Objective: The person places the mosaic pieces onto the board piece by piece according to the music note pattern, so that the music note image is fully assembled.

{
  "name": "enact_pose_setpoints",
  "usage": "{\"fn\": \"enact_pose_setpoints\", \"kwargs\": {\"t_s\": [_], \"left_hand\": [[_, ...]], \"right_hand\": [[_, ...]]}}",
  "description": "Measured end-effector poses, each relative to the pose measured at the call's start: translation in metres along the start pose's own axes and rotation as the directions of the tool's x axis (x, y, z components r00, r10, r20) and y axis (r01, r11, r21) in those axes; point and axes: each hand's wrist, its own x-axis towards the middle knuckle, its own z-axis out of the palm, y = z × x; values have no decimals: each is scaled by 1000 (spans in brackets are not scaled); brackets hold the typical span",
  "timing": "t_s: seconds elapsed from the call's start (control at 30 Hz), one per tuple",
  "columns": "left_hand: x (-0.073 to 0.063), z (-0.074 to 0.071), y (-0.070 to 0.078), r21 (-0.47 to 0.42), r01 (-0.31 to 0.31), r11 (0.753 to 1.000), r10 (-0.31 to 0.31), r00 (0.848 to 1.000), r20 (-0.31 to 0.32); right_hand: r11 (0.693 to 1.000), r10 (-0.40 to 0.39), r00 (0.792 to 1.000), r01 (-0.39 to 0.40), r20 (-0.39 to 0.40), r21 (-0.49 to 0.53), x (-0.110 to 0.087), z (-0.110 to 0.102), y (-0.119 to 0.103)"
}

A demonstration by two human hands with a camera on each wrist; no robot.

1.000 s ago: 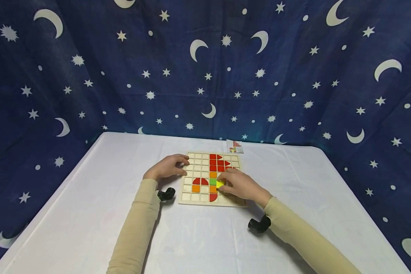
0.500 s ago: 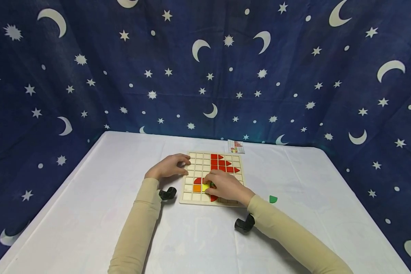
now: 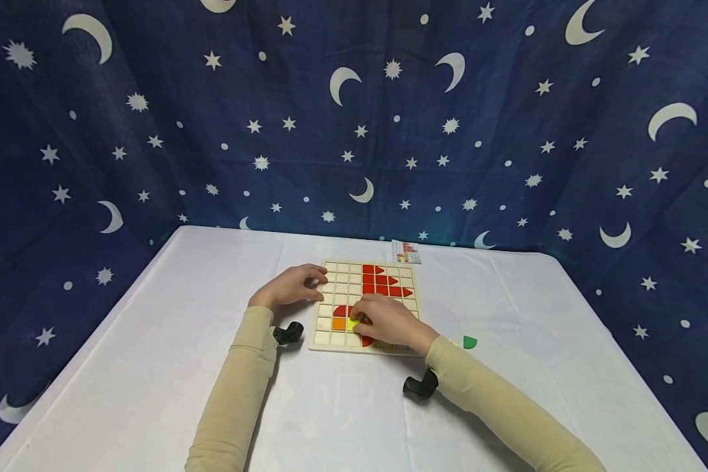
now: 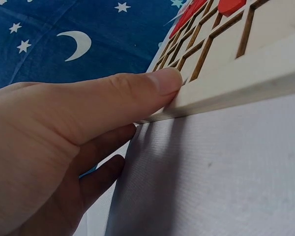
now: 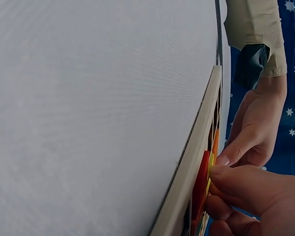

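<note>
A wooden grid board (image 3: pixel 342 278) lies on the table in the head view. Red tiles (image 3: pixel 382 280) form stepped rows in its upper right part. My right hand (image 3: pixel 391 320) pinches a yellow tile (image 3: pixel 352 325) at a cell beside an orange tile (image 3: pixel 339 324); the right wrist view has thumb and finger on that yellow tile's edge (image 5: pixel 211 160). Red rounded tiles (image 3: pixel 339 311) sit just above. My right hand covers the tiles to its right. My left hand (image 3: pixel 288 287) rests at the board's left edge, its thumb (image 4: pixel 162 82) touching the rim in the left wrist view.
A small printed card (image 3: pixel 406 252) with a coloured grid pattern lies behind the board. Right of the board is a green rounded tile (image 3: pixel 469 342); a bit of a yellow piece (image 3: pixel 453 343) peeks out by the right sleeve. A starry blue curtain (image 3: pixel 307 164) hangs behind the table.
My right hand has moved left across the board with the yellow tile, to the cell beside the orange one, then stayed nearly still. The green tile has come into view. My left hand stays put.
</note>
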Motion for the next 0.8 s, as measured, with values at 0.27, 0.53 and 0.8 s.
{"fn": "enact_pose_setpoints", "kwargs": {"t_s": [0.27,0.53,0.8], "left_hand": [[1,1,-1,-18,25,1000,-25,1000,0],[1,1,1,-9,-4,1000,4,1000,1],[-1,-1,2,3,-19,1000,19,1000,-6]], "right_hand": [[1000,6,1000,-6,-19,19,-2,1,-1],[986,138,988,-130,-73,105,-28,-16,17],[960,254,954,-229,-157,160,-86,-35,63]]}}
